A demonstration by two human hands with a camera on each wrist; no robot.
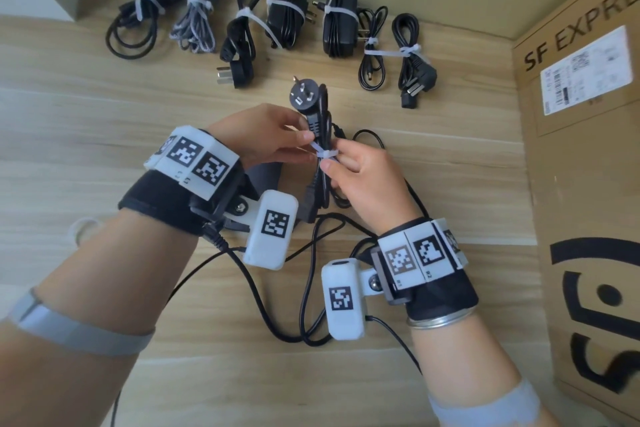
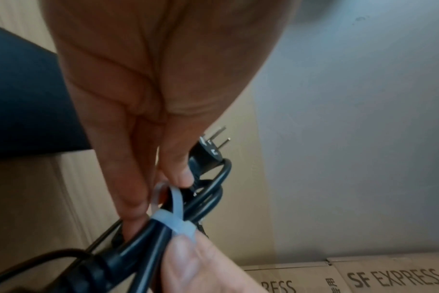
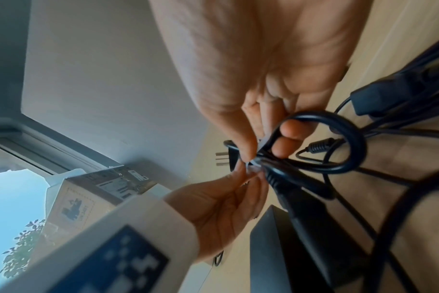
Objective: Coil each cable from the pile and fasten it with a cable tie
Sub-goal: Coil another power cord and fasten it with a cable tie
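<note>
While both hands work above the wooden tabletop [image 1: 104,87], a black power cable [image 1: 323,163], folded into a long narrow coil, is held up between them near the middle of the head view; its three-pin plug [image 1: 302,96] points away from the person, toward the back wall. The left hand [image 1: 263,137] pinches the loose tail of a white cable tie [image 1: 323,153] between thumb and forefinger, just left of the coil; the right hand [image 1: 363,180] has its fingers curled around the coil from the right, with thumb and forefinger closed on the tie where it crosses the strands. In the left wrist view the cable tie [image 2: 174,216] is wrapped around the black strands, its tail arching up toward the left fingers [image 2: 128,190], and a right fingertip presses against its head; how tightly it is drawn cannot be told. In the right wrist view one loop of the coil [image 3: 338,142] curls around the right fingers [image 3: 293,130].

Under the hands, loose black cables [image 1: 311,274] lie in a tangle on the table, with a dark adapter block [image 1: 265,180] partly hidden behind the left wrist. Along the back edge seven bundled cables [image 1: 277,21] lie in a row, each bound with a white tie; two of them include black power adapters. A cardboard box [image 1: 581,156] printed with "SF EXPRE" stands at the right side of the table.
</note>
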